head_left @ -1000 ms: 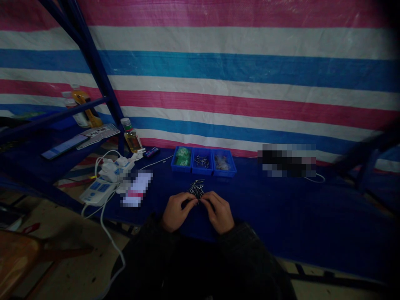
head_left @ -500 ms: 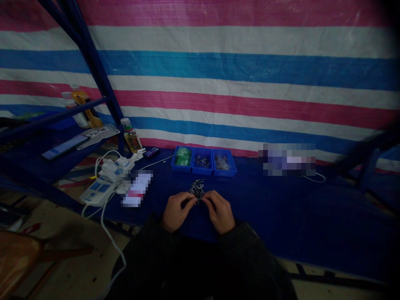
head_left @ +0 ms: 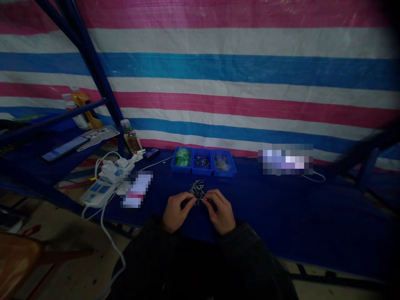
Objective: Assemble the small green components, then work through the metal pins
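My left hand [head_left: 176,212] and my right hand [head_left: 221,212] face each other low over the blue table, thumb and forefinger pinched on each. Between the fingertips runs a short, thin metal pin [head_left: 200,199], one end in each pinch. Just beyond it lies a loose heap of dark and silvery metal pins [head_left: 196,188]. Behind the heap, three small blue bins stand side by side. The left bin [head_left: 181,169] holds green material, the middle bin [head_left: 202,171] more metal pins, and the right bin [head_left: 225,173] pale, see-through pieces I cannot make out.
To the left are a phone [head_left: 137,191], a white power strip [head_left: 98,192] with plugs and cables, and a bottle [head_left: 133,139]. A blurred-out object [head_left: 286,161] with a cable sits back right. Blue frame posts [head_left: 96,71] and striped sheeting [head_left: 234,66] stand behind the table [head_left: 296,216].
Both hands keep nearly the same place and pinch. My right fingertips have shifted very slightly to the right, and the gap between the hands looks a little wider.
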{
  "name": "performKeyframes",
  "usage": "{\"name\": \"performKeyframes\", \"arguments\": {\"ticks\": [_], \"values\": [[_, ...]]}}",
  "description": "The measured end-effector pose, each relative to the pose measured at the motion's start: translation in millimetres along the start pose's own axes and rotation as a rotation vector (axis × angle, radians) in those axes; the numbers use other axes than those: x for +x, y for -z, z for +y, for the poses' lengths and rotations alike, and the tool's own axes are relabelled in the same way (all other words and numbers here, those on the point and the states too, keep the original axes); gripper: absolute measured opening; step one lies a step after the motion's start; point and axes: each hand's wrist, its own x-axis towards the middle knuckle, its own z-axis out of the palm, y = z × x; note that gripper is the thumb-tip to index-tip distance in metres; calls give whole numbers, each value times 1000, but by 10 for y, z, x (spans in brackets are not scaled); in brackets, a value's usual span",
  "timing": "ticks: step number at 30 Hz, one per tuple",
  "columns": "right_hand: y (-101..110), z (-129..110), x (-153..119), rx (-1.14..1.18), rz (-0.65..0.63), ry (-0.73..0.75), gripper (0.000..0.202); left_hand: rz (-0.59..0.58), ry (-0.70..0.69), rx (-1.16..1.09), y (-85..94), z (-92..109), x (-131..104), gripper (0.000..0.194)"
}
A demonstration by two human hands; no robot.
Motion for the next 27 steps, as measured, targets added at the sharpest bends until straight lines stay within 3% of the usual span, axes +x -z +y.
{"name": "performKeyframes", "arguments": {"ticks": [7,14,19,27], "values": [[-30,2,-12,21,-92,36,13,-74,-21,21,-13,-10,-3,17],[-22,-24,6,6,-110,32,19,-46,-33,38,-9,20,-5,16],[-33,16,6,-84,-88,-2,24,-29,-24,49,-5,17,-4,17],[-2,-11,25,-2,-19,6,13,39,11,49,3,0,1,18]]}}
